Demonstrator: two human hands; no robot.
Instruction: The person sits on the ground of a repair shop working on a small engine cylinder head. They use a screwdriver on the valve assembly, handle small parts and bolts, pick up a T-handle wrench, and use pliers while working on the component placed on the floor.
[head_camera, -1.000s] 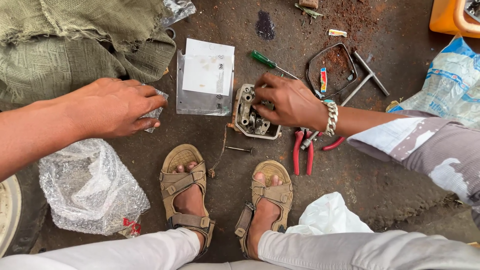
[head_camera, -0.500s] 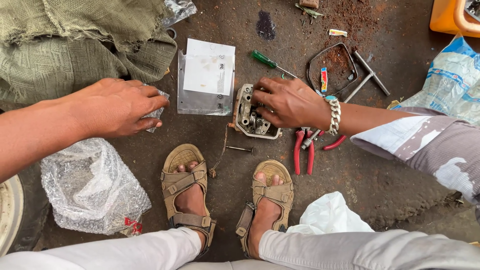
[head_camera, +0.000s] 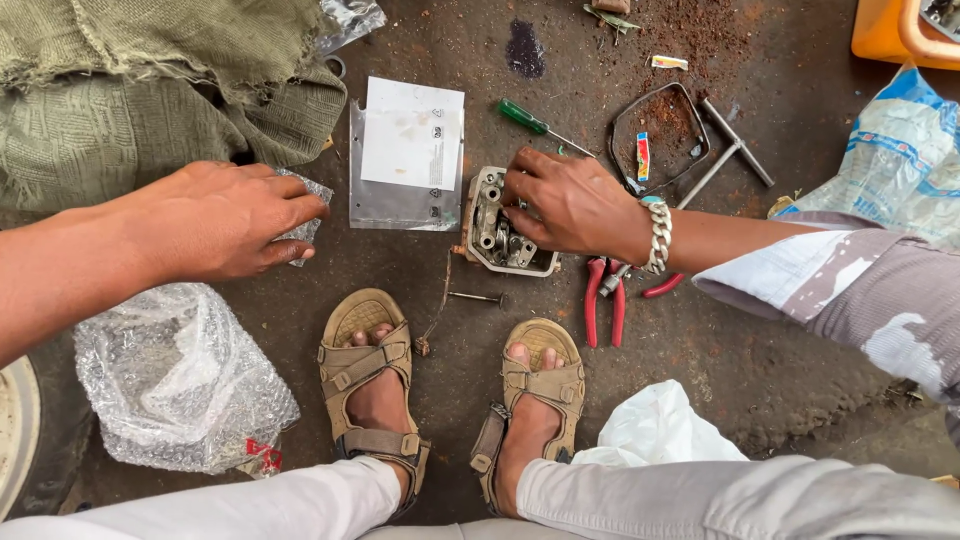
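Item: metal engine part (head_camera: 497, 232), lying on the concrete floor (head_camera: 780, 350) just ahead of your sandalled feet (head_camera: 455, 400). Your right hand (head_camera: 572, 203) is resting on its upper right edge, fingers curled onto it. Your left hand (head_camera: 225, 218) is pressing down, fingers loosely bent, on a small clear packet (head_camera: 305, 205); contents cannot be told. Bubble-wrap bag (head_camera: 180, 385) is lying near the floor's lower left edge, contents unclear. Clear sleeve holding white paper (head_camera: 410, 150) is sitting just left of the part. Red pliers (head_camera: 608, 300) are lying just right of it.
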